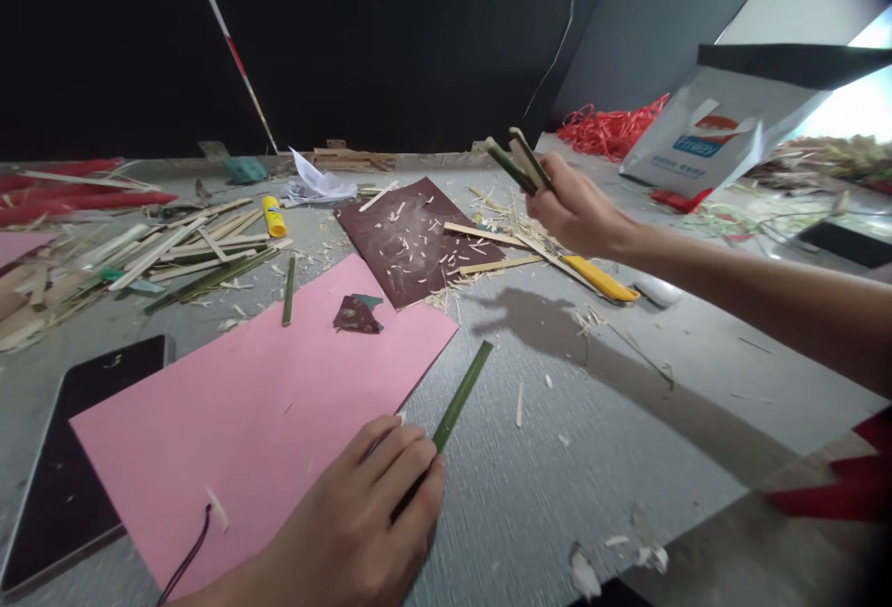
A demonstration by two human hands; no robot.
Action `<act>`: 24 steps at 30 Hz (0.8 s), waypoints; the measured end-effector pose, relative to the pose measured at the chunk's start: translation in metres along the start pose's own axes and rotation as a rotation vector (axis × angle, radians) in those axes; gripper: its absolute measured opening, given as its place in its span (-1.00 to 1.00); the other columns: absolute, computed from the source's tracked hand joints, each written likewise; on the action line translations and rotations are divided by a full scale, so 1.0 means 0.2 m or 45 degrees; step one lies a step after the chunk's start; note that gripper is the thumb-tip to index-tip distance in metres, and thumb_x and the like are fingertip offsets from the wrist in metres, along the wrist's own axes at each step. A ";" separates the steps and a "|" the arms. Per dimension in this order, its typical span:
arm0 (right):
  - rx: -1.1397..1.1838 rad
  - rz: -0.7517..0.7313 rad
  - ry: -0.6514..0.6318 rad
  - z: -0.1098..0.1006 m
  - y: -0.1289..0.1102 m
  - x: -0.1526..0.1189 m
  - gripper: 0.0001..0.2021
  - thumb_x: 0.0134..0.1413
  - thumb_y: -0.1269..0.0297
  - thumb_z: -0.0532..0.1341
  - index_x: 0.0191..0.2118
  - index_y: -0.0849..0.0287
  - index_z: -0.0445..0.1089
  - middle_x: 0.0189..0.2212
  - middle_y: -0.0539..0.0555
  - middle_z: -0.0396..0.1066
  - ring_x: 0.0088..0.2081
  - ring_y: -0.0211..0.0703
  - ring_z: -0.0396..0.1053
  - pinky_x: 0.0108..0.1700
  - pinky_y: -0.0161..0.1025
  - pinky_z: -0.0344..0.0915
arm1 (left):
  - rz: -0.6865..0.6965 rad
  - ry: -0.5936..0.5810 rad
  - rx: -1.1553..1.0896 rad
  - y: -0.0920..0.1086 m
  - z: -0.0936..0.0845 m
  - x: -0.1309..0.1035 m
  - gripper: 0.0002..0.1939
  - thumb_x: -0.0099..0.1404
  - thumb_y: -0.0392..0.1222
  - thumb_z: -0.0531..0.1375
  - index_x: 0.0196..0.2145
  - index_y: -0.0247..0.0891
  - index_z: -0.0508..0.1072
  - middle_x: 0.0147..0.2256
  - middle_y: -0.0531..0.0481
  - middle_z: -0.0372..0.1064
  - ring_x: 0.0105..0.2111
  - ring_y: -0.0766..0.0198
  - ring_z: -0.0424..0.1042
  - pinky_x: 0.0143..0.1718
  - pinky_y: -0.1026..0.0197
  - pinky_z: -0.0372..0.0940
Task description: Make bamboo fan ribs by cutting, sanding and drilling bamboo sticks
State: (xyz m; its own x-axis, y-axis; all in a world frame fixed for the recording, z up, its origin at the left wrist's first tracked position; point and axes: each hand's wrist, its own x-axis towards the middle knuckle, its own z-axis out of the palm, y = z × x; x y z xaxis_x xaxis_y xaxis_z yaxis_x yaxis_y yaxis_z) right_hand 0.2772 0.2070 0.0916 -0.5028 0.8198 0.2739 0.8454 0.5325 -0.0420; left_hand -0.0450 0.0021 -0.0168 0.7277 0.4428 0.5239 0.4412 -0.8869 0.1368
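My left hand (376,505) rests low on the table, its fingers closed around a green bamboo strip (465,393) that points away from me. Part of that strip is hidden under the fingers. Raised over the right of the table, my right hand (575,203) grips a few short bamboo strips (519,165), their ends sticking out past the fingertips. Beneath my left wrist lies a sheet of pink paper (279,402), with another short green bamboo strip (289,291) and a torn scrap of dark sandpaper (358,314) on its far part.
A brown sandpaper sheet (411,235) covered in shavings lies ahead, beside a yellow-handled knife (603,279). At left are a bamboo pile (181,249), a yellow glue stick (274,217) and a dark phone or tablet (76,458). A white bag (717,133) and red string (613,128) stand back right.
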 end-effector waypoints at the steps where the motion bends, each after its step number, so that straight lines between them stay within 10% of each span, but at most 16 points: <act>1: -0.002 0.039 -0.023 -0.01 0.01 0.03 -0.70 0.50 0.36 -0.20 0.05 0.39 0.18 -0.33 0.04 0.41 -0.40 -0.33 0.24 -0.36 -0.28 0.09 | 0.004 0.009 -0.002 0.00 0.00 0.00 -0.71 0.35 -0.50 0.07 -0.07 -0.45 0.53 -0.15 -0.23 0.49 -0.08 0.06 0.44 0.04 -0.10 0.40; 8: -0.051 0.079 -0.658 0.13 0.20 0.13 -0.36 -0.13 0.01 0.53 0.04 0.21 0.42 -0.33 0.07 0.52 -0.38 -0.11 0.37 -0.34 -0.24 0.18 | -0.009 0.012 0.015 0.01 0.00 0.00 -0.72 0.35 -0.51 0.08 -0.09 -0.47 0.54 -0.14 -0.24 0.49 -0.07 0.04 0.42 0.08 -0.10 0.37; 16: -0.031 -0.007 -0.760 0.21 0.29 0.17 -0.90 0.04 0.30 0.34 -0.38 0.16 0.42 -0.52 0.00 0.37 -0.47 -0.19 0.23 -0.35 -0.22 0.07 | 0.069 0.005 -0.010 -0.02 0.01 0.00 -0.70 0.30 -0.53 0.07 -0.10 -0.49 0.53 -0.15 -0.28 0.48 -0.09 0.03 0.42 0.05 -0.13 0.36; 24: 0.186 -0.026 -0.575 0.12 0.12 0.12 -0.92 0.33 0.26 0.12 -0.22 0.13 0.26 -0.36 0.04 0.39 -0.40 -0.19 0.28 -0.34 -0.24 0.15 | 0.059 -0.022 -0.011 -0.02 0.02 -0.02 -0.69 0.30 -0.52 0.08 -0.09 -0.49 0.53 -0.13 -0.28 0.48 -0.07 0.01 0.41 0.09 -0.14 0.33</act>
State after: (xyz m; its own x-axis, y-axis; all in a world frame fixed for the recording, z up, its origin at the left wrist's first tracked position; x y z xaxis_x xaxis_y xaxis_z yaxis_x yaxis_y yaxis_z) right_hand 0.2817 0.2448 0.0732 -0.5748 0.8009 -0.1675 0.8163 0.5473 -0.1848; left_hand -0.0479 0.0041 -0.0231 0.7561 0.4034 0.5154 0.4025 -0.9075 0.1199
